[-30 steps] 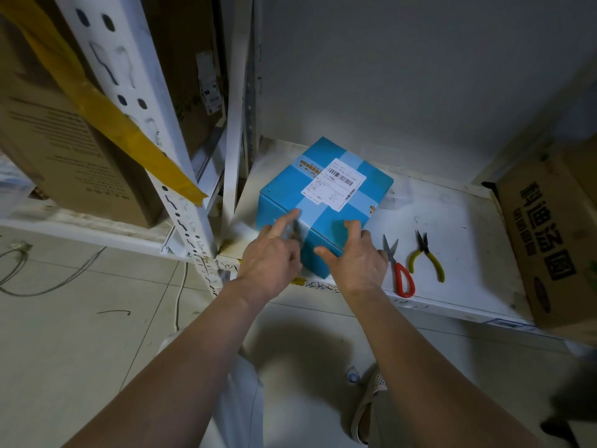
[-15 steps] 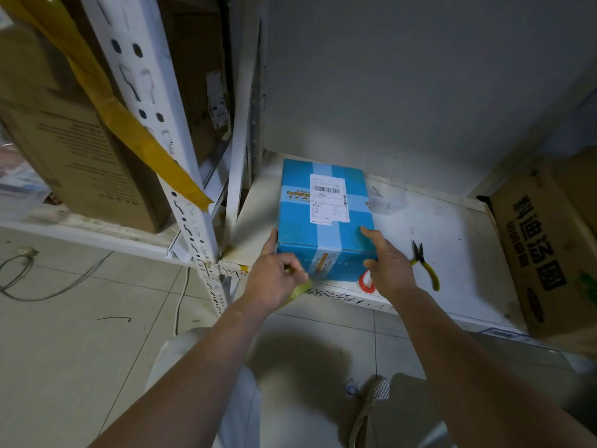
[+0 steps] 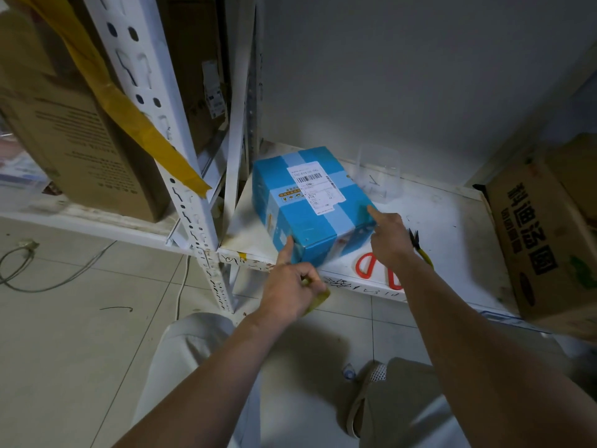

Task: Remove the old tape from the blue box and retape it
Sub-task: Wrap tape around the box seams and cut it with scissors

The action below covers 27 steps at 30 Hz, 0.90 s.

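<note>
The blue box point(image 3: 310, 218) lies on the white shelf board point(image 3: 452, 227), with pale tape bands crossing it and a white shipping label on top. My left hand point(image 3: 290, 289) touches the box's near left corner with its straight index finger. Its other fingers are curled round a yellowish scrap of tape point(image 3: 319, 300). My right hand point(image 3: 391, 240) has its index finger stretched along the box's right top edge; its palm covers the near right corner.
Red-handled scissors point(image 3: 366, 265) and yellow-handled pliers point(image 3: 423, 253) lie right of the box, partly under my right hand. A clear plastic cup point(image 3: 378, 173) stands behind it. A cardboard box point(image 3: 549, 240) sits at the right; a white shelf post point(image 3: 181, 176) with a yellow tape strip point(image 3: 135, 108) stands at the left.
The box has been turned counter-clockwise on the shelf between my hands. My left index finger now points at its near corner, and my right hand has shifted to the right top edge.
</note>
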Available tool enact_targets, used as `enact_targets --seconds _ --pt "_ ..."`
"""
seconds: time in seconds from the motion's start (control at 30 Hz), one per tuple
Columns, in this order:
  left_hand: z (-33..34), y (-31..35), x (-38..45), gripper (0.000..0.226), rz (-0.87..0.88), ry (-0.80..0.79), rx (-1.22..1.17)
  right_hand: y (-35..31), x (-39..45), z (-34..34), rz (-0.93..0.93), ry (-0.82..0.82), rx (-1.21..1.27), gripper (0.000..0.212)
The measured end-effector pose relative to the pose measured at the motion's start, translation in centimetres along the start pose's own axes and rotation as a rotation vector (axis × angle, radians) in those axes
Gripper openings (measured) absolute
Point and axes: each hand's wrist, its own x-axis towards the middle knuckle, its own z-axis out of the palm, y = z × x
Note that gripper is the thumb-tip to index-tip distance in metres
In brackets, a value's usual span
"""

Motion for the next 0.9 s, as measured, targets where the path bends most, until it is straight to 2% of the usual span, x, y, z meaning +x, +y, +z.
enact_targets --seconds 0.07,0.13,0.23,0.27,0.33,0.43,0.5,0.6,0.8,0.9 --pt "0.2 0.5 -0.5 0.031 0.007 -0.028 0.028 0.1 -0.4 -0.3 -0.026 -0.063 0.011 0.054" --pt "0.5 0.8 -1.0 0.028 0.005 -0.019 0.013 0.0 -1.5 -0.7 0.015 -0.027 0.14 0.052" --pt "0.7 0.7 -1.1 0.025 -0.029 0.024 -0.147 -0.5 -3.4 -1.3 0.049 0.056 0.369 0.033" --pt "0.6 0.8 -1.2 0.024 -0.047 0.021 -0.207 -0.9 -4.3 -1.6 0.068 0.024 0.477 0.023" --pt "0.3 1.1 -1.4 0.021 -0.073 0.004 -0.283 -2.0 -6.3 -2.4 0.096 -0.163 0.577 0.017" --pt "-0.4 2.0 -1.5 0.007 -0.058 -0.014 -0.237 -3.4 -8.2 -3.1 0.043 -0.473 0.354 0.018" --pt "-0.7 2.4 -1.3 0.009 -0.032 -0.024 -0.2 -3.9 -8.9 -3.2 -0.025 -0.567 0.242 0.025" --pt "-1.2 2.7 -1.4 0.01 -0.028 -0.041 -0.157 -4.2 -9.3 -3.1 -0.091 -0.517 0.174 0.028" --pt "-1.9 3.0 -1.6 0.007 -0.039 0.002 -0.093 -4.6 -9.7 -1.9 -0.099 -0.351 0.23 0.011" --pt "-2.1 3.2 -1.8 0.003 -0.091 0.044 -0.198 -5.0 -9.7 -1.5 -0.107 -0.268 0.193 0.011"
